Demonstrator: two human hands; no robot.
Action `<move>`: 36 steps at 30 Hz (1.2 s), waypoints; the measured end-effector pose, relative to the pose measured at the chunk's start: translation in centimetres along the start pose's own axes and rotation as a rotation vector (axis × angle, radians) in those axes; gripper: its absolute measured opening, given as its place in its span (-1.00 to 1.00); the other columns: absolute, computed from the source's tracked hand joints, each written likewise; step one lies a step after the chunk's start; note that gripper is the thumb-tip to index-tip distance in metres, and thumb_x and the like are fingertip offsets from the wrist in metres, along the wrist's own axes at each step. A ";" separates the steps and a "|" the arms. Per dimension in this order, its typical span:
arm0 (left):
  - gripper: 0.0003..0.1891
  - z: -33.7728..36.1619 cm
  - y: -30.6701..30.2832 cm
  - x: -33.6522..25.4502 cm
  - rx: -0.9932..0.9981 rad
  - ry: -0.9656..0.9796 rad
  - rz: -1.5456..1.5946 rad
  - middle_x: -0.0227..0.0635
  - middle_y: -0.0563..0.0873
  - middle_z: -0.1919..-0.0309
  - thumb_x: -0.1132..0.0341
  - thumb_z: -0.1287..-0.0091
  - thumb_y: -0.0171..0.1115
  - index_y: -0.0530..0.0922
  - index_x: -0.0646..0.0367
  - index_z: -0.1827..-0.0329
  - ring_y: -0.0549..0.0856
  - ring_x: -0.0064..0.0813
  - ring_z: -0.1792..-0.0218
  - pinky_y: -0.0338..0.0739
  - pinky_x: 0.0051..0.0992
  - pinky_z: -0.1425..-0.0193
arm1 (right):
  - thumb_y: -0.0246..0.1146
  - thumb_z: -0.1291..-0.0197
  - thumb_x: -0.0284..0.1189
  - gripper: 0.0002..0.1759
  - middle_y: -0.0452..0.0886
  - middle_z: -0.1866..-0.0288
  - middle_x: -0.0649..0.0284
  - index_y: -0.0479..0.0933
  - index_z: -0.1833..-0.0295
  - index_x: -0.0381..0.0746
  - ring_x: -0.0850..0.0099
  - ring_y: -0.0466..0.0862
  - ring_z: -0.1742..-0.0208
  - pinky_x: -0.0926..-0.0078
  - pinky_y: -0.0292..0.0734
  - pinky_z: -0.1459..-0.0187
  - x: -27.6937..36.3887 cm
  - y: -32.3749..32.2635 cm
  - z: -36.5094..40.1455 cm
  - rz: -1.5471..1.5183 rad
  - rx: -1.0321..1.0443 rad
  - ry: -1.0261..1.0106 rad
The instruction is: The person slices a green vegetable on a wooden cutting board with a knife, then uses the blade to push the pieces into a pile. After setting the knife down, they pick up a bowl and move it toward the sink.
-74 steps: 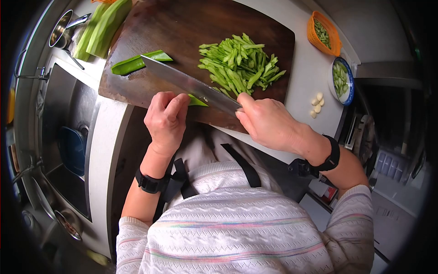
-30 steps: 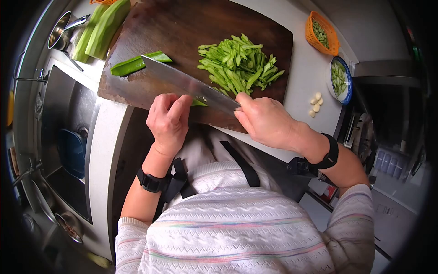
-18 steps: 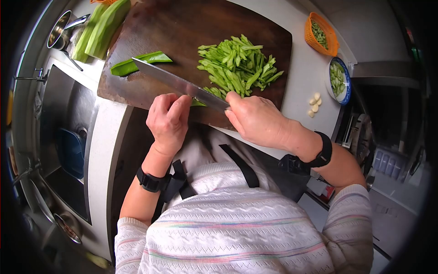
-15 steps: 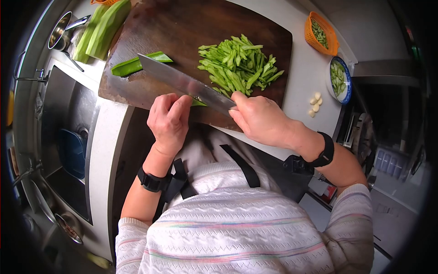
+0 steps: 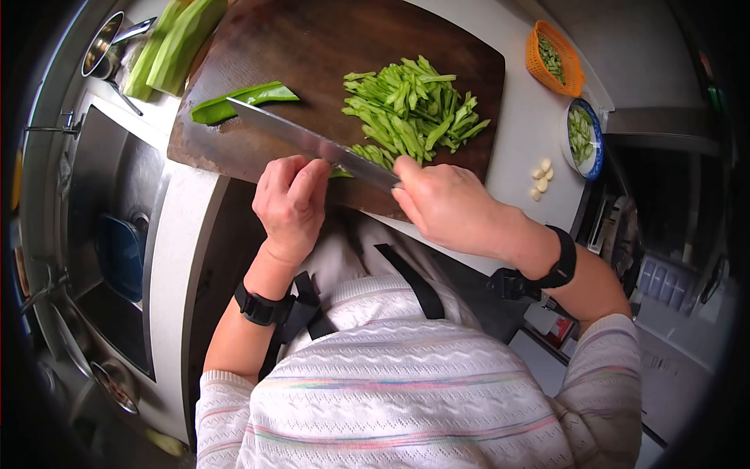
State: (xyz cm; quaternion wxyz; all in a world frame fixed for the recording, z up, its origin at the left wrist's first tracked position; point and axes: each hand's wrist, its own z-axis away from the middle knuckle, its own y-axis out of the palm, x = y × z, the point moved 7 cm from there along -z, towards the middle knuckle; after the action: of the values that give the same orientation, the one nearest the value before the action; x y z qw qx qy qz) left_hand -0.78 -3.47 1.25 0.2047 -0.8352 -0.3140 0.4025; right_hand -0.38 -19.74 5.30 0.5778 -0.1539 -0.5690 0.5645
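My right hand (image 5: 445,202) grips the handle of a cleaver-like kitchen knife (image 5: 312,146), its broad blade slanting up to the left. My left hand (image 5: 291,205) is closed, fingertips curled against the blade at the front edge of the dark wooden cutting board (image 5: 312,47). A bit of green pepper (image 5: 341,173) shows beside those fingertips under the blade; the rest is hidden. Beyond the knife tip lies a long, glossy green pepper piece (image 5: 266,94). A heap of thin green slices (image 5: 410,109) sits on the board's right side.
Peeled long green gourds (image 5: 176,47) and a metal pot (image 5: 101,47) are at upper left, above the sink (image 5: 117,164). At right stand an orange basket (image 5: 574,74) of green pieces, a blue-rimmed bowl (image 5: 598,148) and several garlic cloves (image 5: 541,178).
The knife blade has tilted and its tip has dropped slightly, uncovering more of the pepper piece behind it. Both hands stay in nearly the same place.
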 end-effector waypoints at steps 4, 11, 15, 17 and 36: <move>-0.78 0.1 0.1 0.0 -0.006 0.010 0.003 -0.32 0.60 0.37 0.57 -0.05 0.42 0.65 0.11 0.26 0.62 -0.32 0.38 0.52 -0.44 0.35 | 0.13 -0.32 -0.42 -0.80 0.55 0.57 -0.04 0.32 0.20 -0.34 -0.10 0.62 0.43 -0.01 0.50 0.37 -0.3 0.3 0.0 -0.009 -0.030 0.015; -0.79 0.0 0.0 0.0 -0.002 0.021 -0.008 -0.31 0.60 0.37 0.57 -0.06 0.41 0.65 0.13 0.26 0.62 -0.31 0.38 0.52 -0.44 0.35 | 0.15 -0.32 -0.42 -0.79 0.54 0.56 -0.08 0.32 0.19 -0.35 -0.11 0.59 0.45 0.00 0.44 0.42 -1.0 -0.8 1.4 -0.050 -0.020 0.017; -0.78 0.1 0.0 0.1 -0.016 0.025 0.008 -0.30 0.60 0.37 0.57 -0.05 0.41 0.64 0.13 0.26 0.62 -0.30 0.39 0.52 -0.44 0.35 | 0.15 -0.32 -0.43 -0.79 0.53 0.57 -0.08 0.31 0.19 -0.35 -0.11 0.59 0.47 0.03 0.44 0.45 -0.5 -1.1 1.7 -0.015 0.010 0.009; -0.78 0.0 0.0 0.0 -0.022 0.025 0.004 -0.30 0.60 0.37 0.57 -0.05 0.41 0.64 0.13 0.26 0.62 -0.30 0.39 0.52 -0.44 0.36 | 0.10 -0.32 -0.43 -0.81 0.57 0.57 -0.09 0.32 0.23 -0.34 -0.11 0.64 0.42 -0.03 0.51 0.34 -0.4 -1.3 1.6 -0.037 0.037 0.031; -0.78 0.0 -0.2 -0.1 -0.014 0.029 0.022 -0.30 0.61 0.37 0.59 -0.04 0.40 0.64 0.14 0.27 0.62 -0.29 0.39 0.52 -0.43 0.34 | 0.11 -0.32 -0.43 -0.81 0.58 0.57 -0.07 0.31 0.22 -0.34 -0.10 0.64 0.43 -0.02 0.51 0.34 -0.8 -0.5 0.7 -0.026 0.027 0.023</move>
State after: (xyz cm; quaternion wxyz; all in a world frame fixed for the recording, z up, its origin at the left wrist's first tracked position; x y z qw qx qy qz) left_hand -0.89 -3.39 1.44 0.1988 -0.8458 -0.3044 0.3904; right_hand -0.54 -20.89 5.54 0.5936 -0.1453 -0.5565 0.5629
